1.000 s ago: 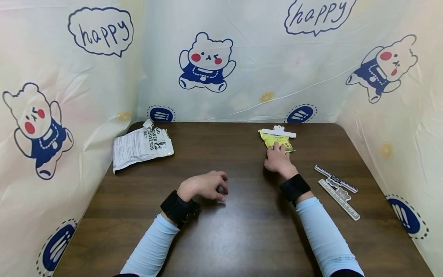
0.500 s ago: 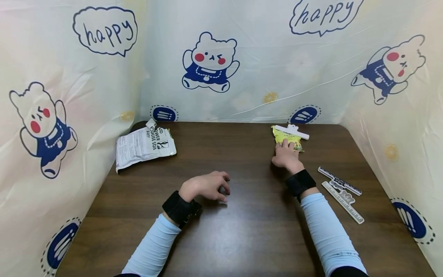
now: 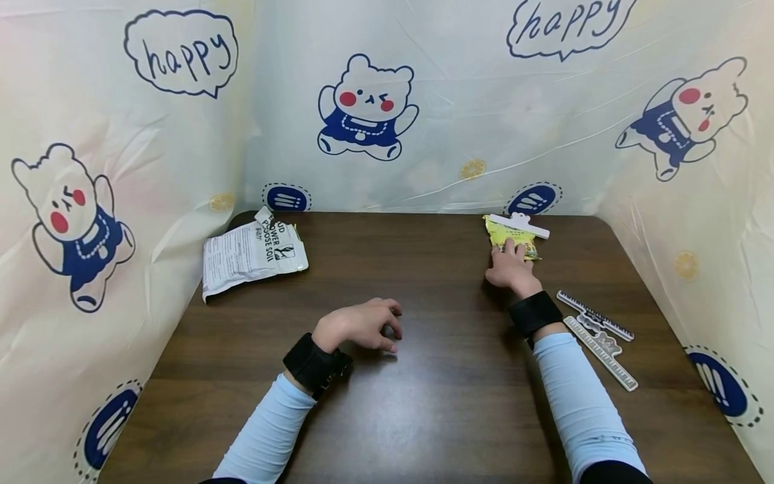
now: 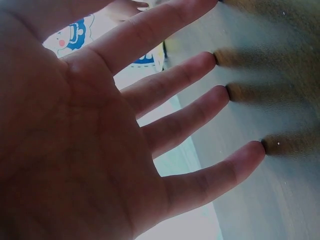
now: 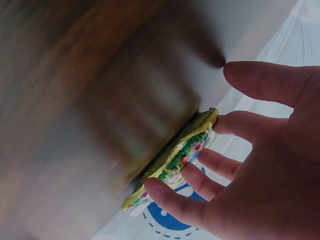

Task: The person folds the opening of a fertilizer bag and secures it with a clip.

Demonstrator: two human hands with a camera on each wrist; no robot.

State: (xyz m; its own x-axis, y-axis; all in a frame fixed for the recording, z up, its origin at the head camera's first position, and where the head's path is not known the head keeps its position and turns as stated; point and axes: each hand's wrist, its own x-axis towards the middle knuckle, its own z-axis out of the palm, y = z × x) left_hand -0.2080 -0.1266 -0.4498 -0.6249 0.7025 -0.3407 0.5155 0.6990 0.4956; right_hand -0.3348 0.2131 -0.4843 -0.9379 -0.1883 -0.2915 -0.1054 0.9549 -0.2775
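Observation:
At the back right of the table lies a small yellow packet (image 3: 510,236) with a white clip (image 3: 519,225) across its far edge. My right hand (image 3: 512,270) reaches to the packet's near side, its fingers spread and touching it. In the right wrist view the fingertips press along the edge of the packet (image 5: 187,155), while the thumb (image 5: 270,82) stands apart from it, its tip at the tabletop. My left hand (image 3: 363,324) rests with its fingertips on the table and holds nothing; in the left wrist view its fingers (image 4: 185,122) are spread and fairly straight.
A white printed soil bag (image 3: 254,259) lies at the back left, its top corner folded over. Two long clips, one dark-striped (image 3: 595,316) and one white (image 3: 601,354), lie right of my right forearm. A printed curtain (image 3: 363,181) encloses the table's back and sides.
My right hand has pushed the yellow packet and its white clip to the right and slightly away. My left hand stays in place. The head view has shifted slightly.

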